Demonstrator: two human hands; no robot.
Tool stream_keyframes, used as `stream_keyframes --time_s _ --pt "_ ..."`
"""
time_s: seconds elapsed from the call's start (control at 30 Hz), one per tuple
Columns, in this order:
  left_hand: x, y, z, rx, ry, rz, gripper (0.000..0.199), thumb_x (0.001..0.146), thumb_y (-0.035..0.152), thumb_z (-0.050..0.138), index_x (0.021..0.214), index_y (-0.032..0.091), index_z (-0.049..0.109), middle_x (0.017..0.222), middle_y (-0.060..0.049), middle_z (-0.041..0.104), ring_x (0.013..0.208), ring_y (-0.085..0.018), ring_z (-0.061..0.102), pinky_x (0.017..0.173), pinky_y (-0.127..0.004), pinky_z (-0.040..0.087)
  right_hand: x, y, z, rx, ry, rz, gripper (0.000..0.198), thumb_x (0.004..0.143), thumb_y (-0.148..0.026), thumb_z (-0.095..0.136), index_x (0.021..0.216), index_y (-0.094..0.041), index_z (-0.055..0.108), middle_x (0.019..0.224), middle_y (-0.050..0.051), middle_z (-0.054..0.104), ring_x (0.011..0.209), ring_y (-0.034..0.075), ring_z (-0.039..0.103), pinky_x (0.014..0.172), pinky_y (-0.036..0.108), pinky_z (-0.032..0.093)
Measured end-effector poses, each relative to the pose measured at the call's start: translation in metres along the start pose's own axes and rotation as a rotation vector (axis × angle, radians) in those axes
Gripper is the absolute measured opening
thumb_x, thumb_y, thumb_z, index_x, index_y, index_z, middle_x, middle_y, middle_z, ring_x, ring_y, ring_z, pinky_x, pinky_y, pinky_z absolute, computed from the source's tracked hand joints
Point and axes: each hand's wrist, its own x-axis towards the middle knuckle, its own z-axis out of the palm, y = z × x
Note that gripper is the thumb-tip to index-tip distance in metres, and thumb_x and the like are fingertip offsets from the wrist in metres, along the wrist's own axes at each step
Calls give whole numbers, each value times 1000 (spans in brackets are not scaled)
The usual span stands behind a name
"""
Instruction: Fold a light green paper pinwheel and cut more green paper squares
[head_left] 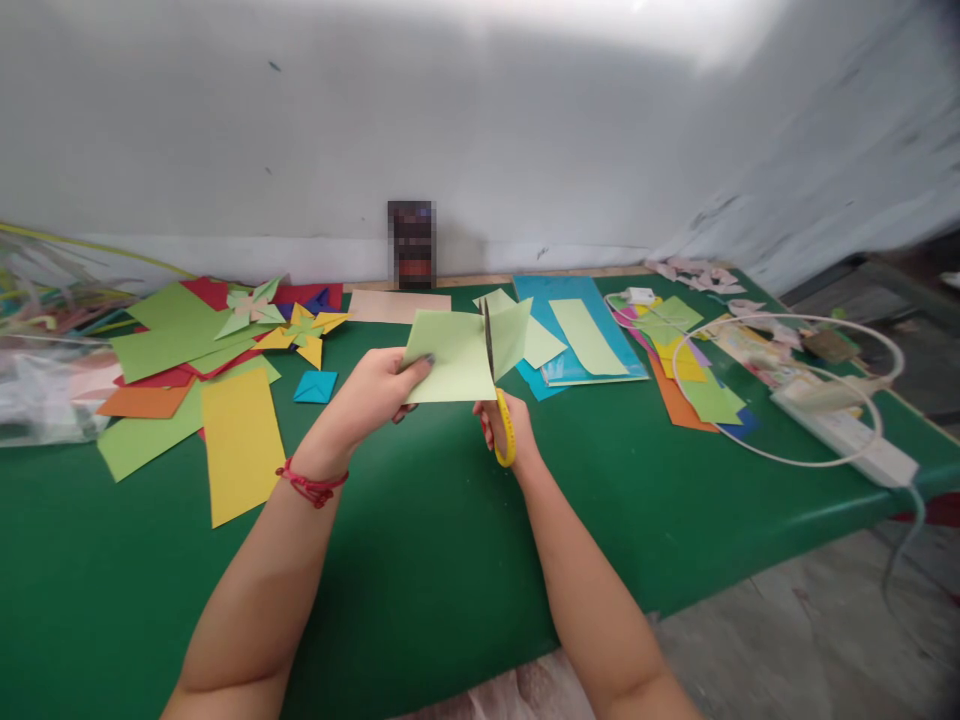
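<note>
My left hand [390,383] pinches the left edge of a pale green sheet of paper [450,355], thumb on top, held up above the table. In my right hand [514,425] is a pair of scissors [506,430] with yellow handles, its fingers wrapped round the loops. The dark blade stands across the sheet, and the part to the right of it tilts up. More pale green paper [544,343] lies just behind, partly hidden by the raised piece. A small folded blue paper [315,386] rests left of my left hand.
Coloured sheets [244,440] and folded paper stars [304,330] cover the left of the green table [435,570]. A blue packet [600,372] lies at the back. At right are paper scraps [686,375], a looped white cable [787,463] and a power strip [847,435]. A blurred-out dark device [412,245] leans on the wall.
</note>
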Motion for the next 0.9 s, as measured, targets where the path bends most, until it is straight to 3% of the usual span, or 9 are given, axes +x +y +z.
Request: stream_keyframes --time_s 0.3,0.57,0.77,0.9 --pt "-1 0 -3 6 44 -6 28 78 36 48 57 18 41 45 5 38 38 -7 36 33 -17 28 6 6 2 -4 -47 -14 37 74 -55 49 70 -18 54 45 -8 35 28 5 32 26 18 28" --pt "-5 6 -3 71 79 11 29 79 36 46 57 19 39 44 5 38 36 -7 37 34 -19 29 4 3 4 40 -215 -77 36 77 -53 46 81 -18 54 59 -5 46 40 5 35 37 17 32" --pt "-12 6 1 231 152 112 32 82 36 41 56 19 37 44 5 40 37 -7 38 37 -20 29 0 -7 5 78 -202 12 36 75 -52 48 77 -17 55 57 -5 42 37 4 33 31 17 28" --pt "-15 8 2 217 118 95 32 82 36 41 55 19 34 43 5 39 36 -7 37 36 -19 29 0 -11 5 165 -152 68 34 72 -51 50 68 -17 51 50 -7 39 34 4 31 29 17 25"
